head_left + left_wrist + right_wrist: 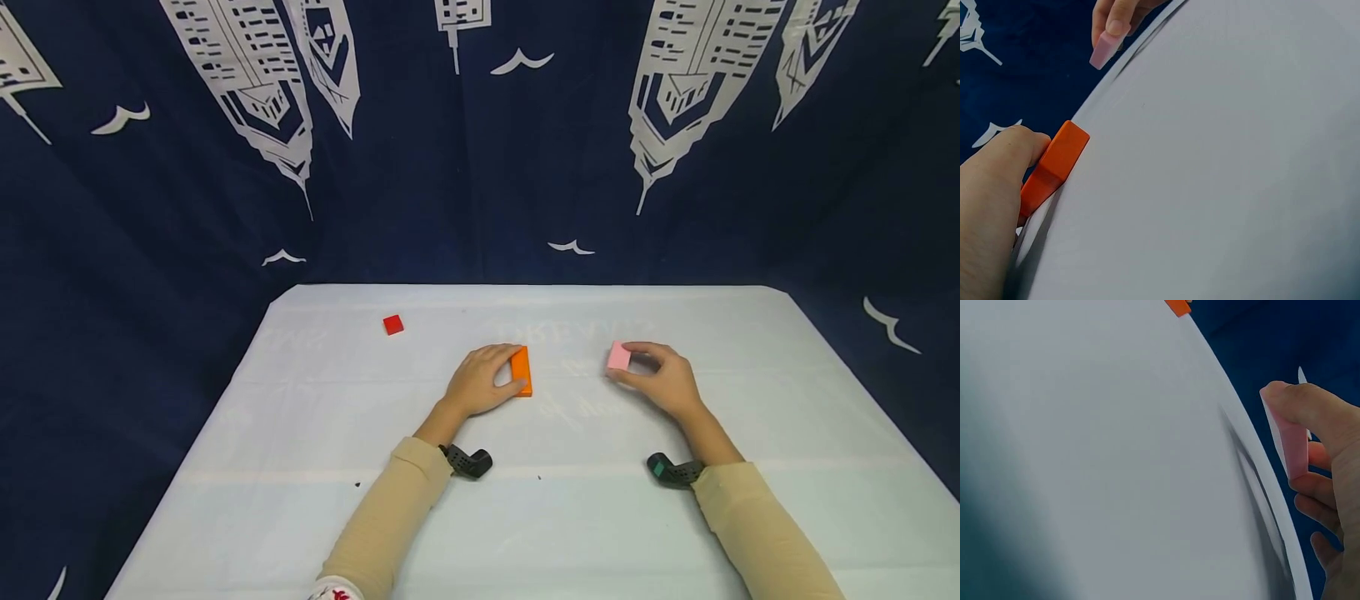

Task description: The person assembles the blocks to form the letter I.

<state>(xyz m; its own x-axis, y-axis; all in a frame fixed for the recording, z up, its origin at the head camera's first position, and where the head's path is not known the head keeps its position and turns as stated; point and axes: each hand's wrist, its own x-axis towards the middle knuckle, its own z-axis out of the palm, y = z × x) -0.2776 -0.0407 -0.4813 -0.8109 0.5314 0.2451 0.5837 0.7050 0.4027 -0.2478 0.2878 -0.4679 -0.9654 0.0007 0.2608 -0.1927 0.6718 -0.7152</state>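
My left hand (pixel 480 382) grips an orange rectangular block (pixel 522 367), thumb at its near end and fingers at its far end. In the left wrist view the orange block (pixel 1060 159) looks long and thick. To the right, a pink block (pixel 618 356) is pinched between the thumb and fingers of my right hand (pixel 663 379). The right wrist view shows the pink block (pixel 1291 444) tapering, with a pale face turned left. A gap separates the two blocks. Whether either block touches the table cannot be told.
A small red block (pixel 393 324) lies on the white-covered table (pixel 570 533), toward the back left. Dark blue cloth (pixel 480 167) with white building and bird prints hangs behind the table. Black devices (pixel 468 462) are worn on both wrists. Tiny dark specks dot the tabletop.
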